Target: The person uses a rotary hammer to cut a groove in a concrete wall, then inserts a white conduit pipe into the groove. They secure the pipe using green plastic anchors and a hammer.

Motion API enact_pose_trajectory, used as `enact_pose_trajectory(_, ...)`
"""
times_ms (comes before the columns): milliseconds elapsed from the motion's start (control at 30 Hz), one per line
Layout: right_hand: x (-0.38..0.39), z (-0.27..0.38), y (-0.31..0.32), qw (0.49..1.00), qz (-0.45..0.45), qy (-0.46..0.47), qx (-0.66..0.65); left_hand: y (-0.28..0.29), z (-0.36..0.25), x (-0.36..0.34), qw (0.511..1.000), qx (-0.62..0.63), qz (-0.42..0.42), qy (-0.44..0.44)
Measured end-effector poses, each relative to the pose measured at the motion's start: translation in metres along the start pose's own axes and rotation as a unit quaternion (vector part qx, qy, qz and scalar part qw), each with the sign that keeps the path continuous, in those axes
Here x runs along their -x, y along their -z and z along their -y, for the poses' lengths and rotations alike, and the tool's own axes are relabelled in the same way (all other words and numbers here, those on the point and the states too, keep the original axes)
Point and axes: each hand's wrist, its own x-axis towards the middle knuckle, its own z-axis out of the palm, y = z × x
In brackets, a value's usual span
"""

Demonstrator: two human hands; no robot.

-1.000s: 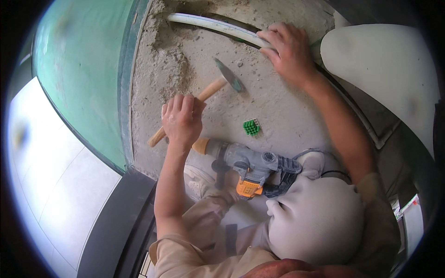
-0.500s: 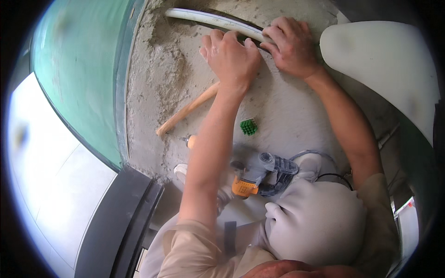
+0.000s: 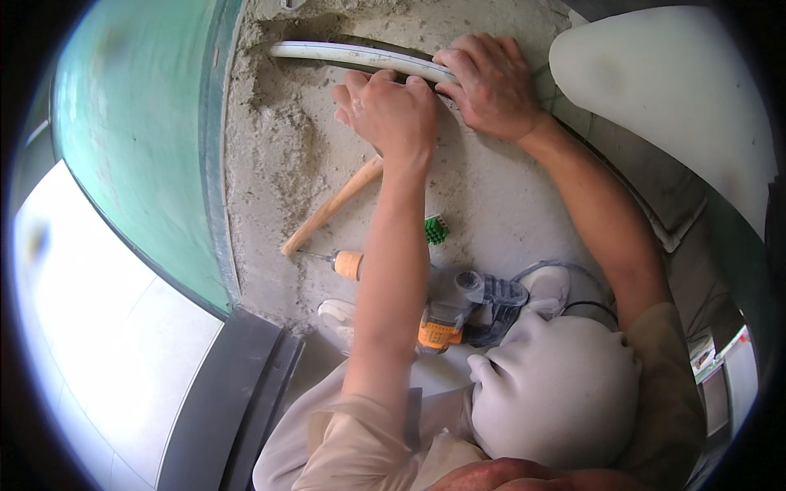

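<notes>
A white pipe point(image 3: 352, 56) with a thin blue line lies along a groove cut in the rough concrete. My right hand point(image 3: 491, 86) is closed over the pipe's right part, hiding that stretch. Beside it, my left hand point(image 3: 389, 114) has its fingers curled at the groove's near edge, just below the pipe; the fingertips are hidden, so what they hold cannot be made out. Under my left wrist runs a wooden handle point(image 3: 332, 204), its upper end covered. A cluster of green plastic plugs point(image 3: 436, 231) sits on the concrete to the right of my left forearm.
An orange and grey power drill point(image 3: 446, 315) lies near my feet, its bit pointing left, with a dark cable point(image 3: 589, 307) curving behind it. A green panel point(image 3: 139, 155) borders the concrete on the left. At right is a smooth white curved object point(image 3: 655, 90).
The view has tilted, so the pipe and both hands appear lower and further left. More of the drill's front shows. Both hands stay at about the same place along the pipe.
</notes>
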Motion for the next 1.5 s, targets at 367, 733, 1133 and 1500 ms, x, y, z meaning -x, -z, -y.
enact_pose_trajectory(367, 0.001, 0.002, -0.001, 1.0, -0.007, 0.014, 0.012, -0.005, 0.001, 0.001, 0.998, 0.017, 0.017, 0.056)
enact_pose_trajectory(733, 0.004, 0.002, -0.007, 0.999, 0.03, 0.0, 0.042, -0.01, 0.004, 0.003, 1.0, 0.011, -0.007, 0.002)
enact_pose_trajectory(1133, 0.007, 0.002, -0.006, 0.999, 0.026, -0.001, 0.048, 0.023, 0.045, -0.024, 0.877, 0.43, 0.066, 0.204)
enact_pose_trajectory(1500, 0.005, 0.002, -0.009, 0.999, -0.02, 0.006, 0.032, 0.013, 0.031, -0.025, 0.876, 0.415, 0.118, 0.213)
